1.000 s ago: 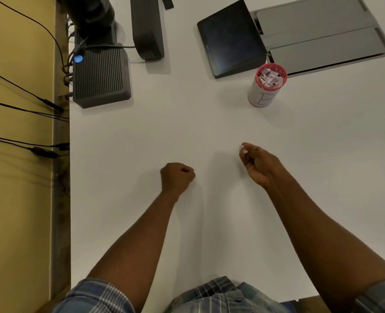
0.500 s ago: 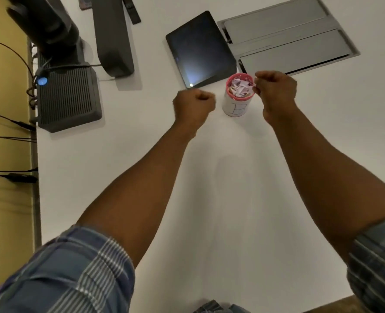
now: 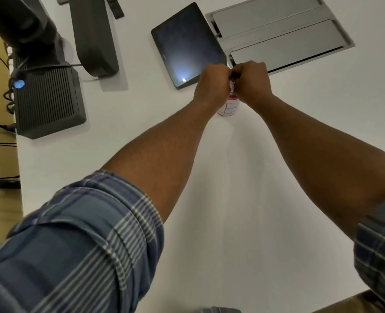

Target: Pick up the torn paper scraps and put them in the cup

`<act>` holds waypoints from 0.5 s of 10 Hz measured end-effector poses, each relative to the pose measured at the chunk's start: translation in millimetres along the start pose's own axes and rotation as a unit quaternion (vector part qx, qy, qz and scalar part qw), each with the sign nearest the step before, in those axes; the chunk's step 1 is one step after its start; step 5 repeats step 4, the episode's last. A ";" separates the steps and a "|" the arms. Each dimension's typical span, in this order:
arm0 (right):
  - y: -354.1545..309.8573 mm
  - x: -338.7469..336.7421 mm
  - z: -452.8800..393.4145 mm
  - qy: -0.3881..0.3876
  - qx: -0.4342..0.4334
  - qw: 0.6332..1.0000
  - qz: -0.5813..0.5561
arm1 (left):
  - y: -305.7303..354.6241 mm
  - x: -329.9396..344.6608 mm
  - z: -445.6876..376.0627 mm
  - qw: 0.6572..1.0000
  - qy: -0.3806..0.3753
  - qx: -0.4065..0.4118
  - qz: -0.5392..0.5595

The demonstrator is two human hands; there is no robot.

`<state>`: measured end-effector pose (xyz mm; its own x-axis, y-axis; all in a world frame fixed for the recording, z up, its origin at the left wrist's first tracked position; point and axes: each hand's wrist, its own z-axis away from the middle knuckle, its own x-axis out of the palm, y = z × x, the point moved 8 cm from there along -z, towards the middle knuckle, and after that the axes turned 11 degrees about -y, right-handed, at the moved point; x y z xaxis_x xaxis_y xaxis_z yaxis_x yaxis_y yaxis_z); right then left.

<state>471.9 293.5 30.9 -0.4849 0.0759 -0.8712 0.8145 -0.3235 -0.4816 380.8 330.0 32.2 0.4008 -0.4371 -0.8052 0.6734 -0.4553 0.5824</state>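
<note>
We see a soft, even indoor light on the white desk (image 3: pixel 277 199), dimming to grey toward three o'clock. A bright glare spot sits low on the dark glossy tablet screen (image 3: pixel 188 45), and a small blue indicator lamp (image 3: pixel 19 83) blooms at nine o'clock. Faint shadows trail beneath both forearms. The wide lens bends the edges, swelling the blue plaid sleeve (image 3: pixel 74 245) at seven o'clock. Both hands are slightly blurred.
</note>
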 end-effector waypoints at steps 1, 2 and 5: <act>-0.2 -2.7 4.3 0.022 -0.005 1.000 0.000 | -0.4 -1.7 2.5 1.000 0.000 0.004 -0.007; -1.3 -5.2 12.0 0.047 0.010 0.999 -0.022 | 4.7 -9.6 16.2 1.000 0.009 0.019 0.013; -13.8 -11.7 37.4 0.076 0.026 0.995 -0.051 | -2.6 -29.4 61.3 0.996 0.050 0.000 0.071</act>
